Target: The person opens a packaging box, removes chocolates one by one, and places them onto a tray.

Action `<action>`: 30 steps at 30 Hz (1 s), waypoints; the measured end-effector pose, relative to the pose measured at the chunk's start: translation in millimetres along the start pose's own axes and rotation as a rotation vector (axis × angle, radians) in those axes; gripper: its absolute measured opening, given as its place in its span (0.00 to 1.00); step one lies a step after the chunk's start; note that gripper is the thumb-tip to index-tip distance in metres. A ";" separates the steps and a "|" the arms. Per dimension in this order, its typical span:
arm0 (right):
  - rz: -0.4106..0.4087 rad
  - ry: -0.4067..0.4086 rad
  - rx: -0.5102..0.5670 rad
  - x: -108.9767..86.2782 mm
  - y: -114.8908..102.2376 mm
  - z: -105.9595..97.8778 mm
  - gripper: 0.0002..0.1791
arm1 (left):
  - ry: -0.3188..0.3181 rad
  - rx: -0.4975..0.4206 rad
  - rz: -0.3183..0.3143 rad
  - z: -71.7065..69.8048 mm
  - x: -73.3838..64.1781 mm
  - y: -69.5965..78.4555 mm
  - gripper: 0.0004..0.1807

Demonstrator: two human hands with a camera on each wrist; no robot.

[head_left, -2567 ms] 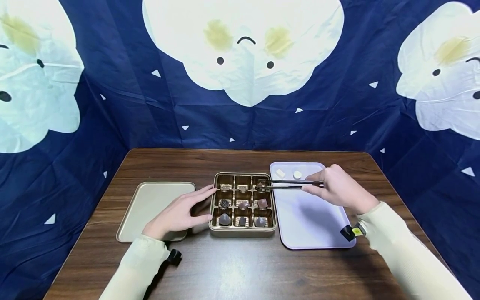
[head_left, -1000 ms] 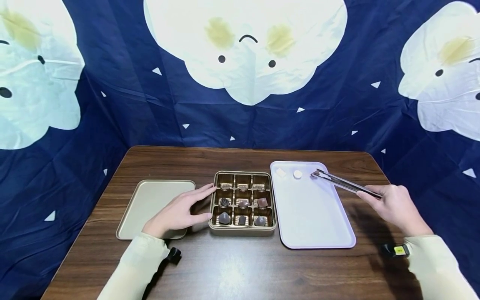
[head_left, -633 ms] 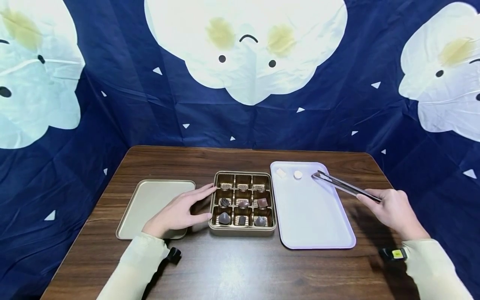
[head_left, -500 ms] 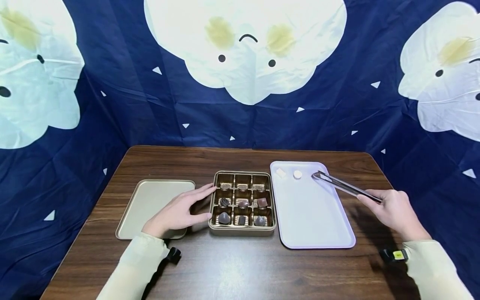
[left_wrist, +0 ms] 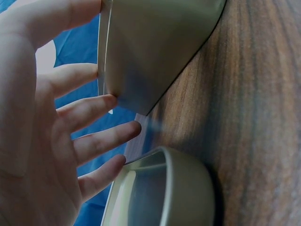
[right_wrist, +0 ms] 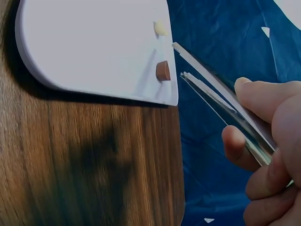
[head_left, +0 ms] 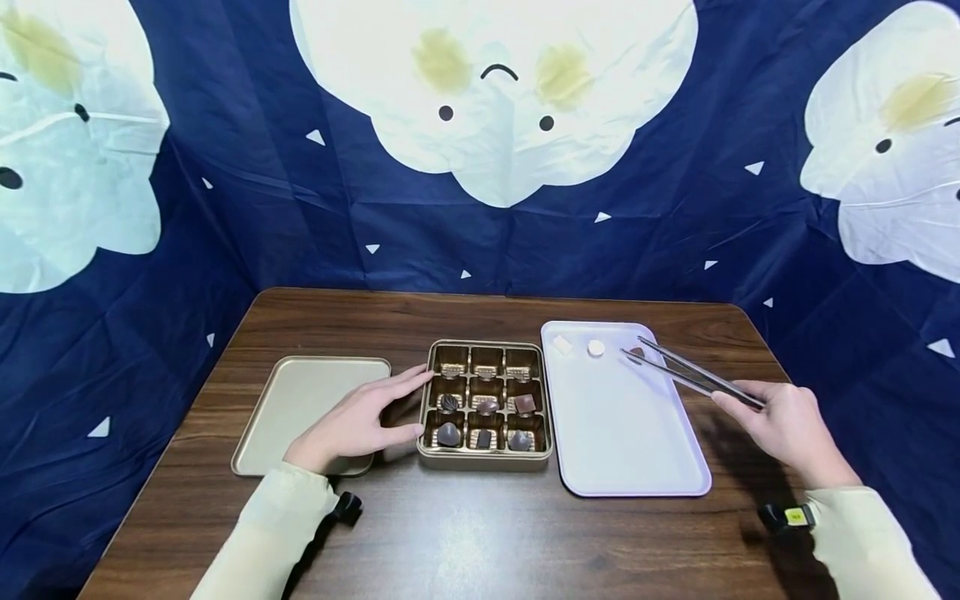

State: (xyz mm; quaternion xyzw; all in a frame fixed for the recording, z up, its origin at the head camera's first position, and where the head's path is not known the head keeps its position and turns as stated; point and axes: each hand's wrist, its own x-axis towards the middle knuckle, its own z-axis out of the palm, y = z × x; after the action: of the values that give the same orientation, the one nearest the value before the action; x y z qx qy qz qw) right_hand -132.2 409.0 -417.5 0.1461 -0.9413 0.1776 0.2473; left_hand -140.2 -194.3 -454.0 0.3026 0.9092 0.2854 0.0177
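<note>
We see the right hand [head_left: 780, 421] gripping a pair of metal tongs [head_left: 731, 390] near their joined end, over the right side of the white tray [head_left: 626, 442]. The tongs' two arms stand apart, their tips to either side of a small brown chocolate [head_left: 637, 352] that sits on the tray by its far right corner; we cannot tell whether the tips touch it. In line with it along the tray's far end we see a round white piece [head_left: 596, 348] and, further left, a squarish white piece [head_left: 562, 344].

Just left of the tray is a gold box [head_left: 483, 465] with nine compartments. We count three chocolates in its middle row, a square brown one [head_left: 524, 405] on the right, and three more in the front row. The left hand [head_left: 363, 421] is spread wide, fingers nearly straight, thumb and fingertips touching the box's left side.

Partly beneath that hand we see a shallow gold lid [head_left: 300, 417] on the dark wooden tabletop [head_left: 480, 542]. Behind everything hangs a blue cloth [head_left: 420, 221] with white clouds.
</note>
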 end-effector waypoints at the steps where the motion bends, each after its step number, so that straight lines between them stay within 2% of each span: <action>1: 0.010 -0.004 0.003 0.2 -1.5 -0.1 0.13 | 0.000 0.000 0.000 -0.2 0.0 -0.1 0.45; 6: 0.026 -0.002 0.024 1.0 -12.9 0.5 0.14 | 0.000 0.009 0.003 -0.4 0.6 -1.2 0.45; 11: -0.006 0.027 0.082 2.9 -27.4 2.4 0.12 | -0.004 0.020 0.008 -0.5 1.5 -1.4 0.45; 17: -0.034 0.013 0.146 9.2 -49.1 5.5 0.12 | -0.006 0.023 0.013 -0.9 1.6 -1.2 0.45; 30: -0.173 -0.052 0.272 29.6 -97.2 15.5 0.12 | 0.004 0.023 0.021 -1.3 1.3 0.2 0.45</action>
State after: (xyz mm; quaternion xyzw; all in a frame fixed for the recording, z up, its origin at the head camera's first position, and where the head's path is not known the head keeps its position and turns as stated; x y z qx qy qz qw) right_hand -128.1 310.3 -389.3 0.2632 -0.8985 0.2774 0.2154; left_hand -141.4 -194.1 -452.6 0.3117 0.9092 0.2760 0.0093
